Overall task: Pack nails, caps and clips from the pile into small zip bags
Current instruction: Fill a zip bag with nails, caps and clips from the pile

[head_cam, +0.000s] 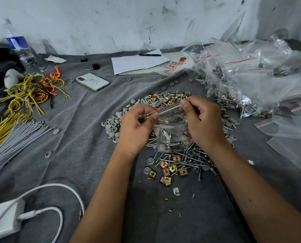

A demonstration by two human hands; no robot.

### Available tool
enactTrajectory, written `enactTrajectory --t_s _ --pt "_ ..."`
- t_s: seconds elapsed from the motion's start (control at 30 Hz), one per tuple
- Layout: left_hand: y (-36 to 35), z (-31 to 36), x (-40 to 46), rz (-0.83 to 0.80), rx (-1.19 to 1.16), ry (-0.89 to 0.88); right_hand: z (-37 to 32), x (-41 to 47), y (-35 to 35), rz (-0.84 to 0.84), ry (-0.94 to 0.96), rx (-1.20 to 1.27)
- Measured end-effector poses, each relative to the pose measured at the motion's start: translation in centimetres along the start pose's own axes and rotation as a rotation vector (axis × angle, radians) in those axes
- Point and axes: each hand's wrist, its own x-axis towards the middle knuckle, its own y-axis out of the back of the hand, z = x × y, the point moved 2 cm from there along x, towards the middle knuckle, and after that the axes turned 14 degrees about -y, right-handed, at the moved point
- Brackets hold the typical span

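A small clear zip bag (171, 130) hangs between my hands above the pile, with nails, grey caps and brass clips showing inside it. My left hand (137, 127) pinches the left end of the bag's red zip strip. My right hand (201, 120) pinches the strip's right end with thumb and forefinger. Under the bag lies the pile: silver nails (190, 158), brass clips (169, 171) at its near edge and grey caps (112, 125) to the left.
A heap of filled zip bags (248, 85) and flat clear bags (290, 137) lie on the right. On the grey cloth: a phone (92, 82), yellow and grey cable ties (14, 130), a water bottle (20, 48), paper with a pen (137, 63), a white charger (4, 218).
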Motion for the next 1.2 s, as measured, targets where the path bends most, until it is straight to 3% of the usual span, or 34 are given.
enactTrajectory --t_s 0.33,0.4,0.57,0.87,1.2 --pt "0.1 0.0 -0.2 0.119 -0.091 0.071 0.7 0.2 0.2 -0.006 -0.071 0.046" --pt "0.2 0.1 -0.2 0.120 -0.048 0.014 0.6 0.2 0.1 -0.007 -0.031 -0.005" --pt "-0.1 0.9 -0.3 0.039 0.297 -0.320 -0.4 0.4 -0.8 -0.052 0.221 -0.433" --pt "-0.9 0.7 -0.3 -0.051 0.220 -0.320 -0.6 -0.4 -0.8 -0.093 0.263 -0.310" --pt "-0.5 0.5 -0.2 0.065 0.202 -0.268 -1.0 -0.1 -0.1 -0.097 0.133 -0.216"
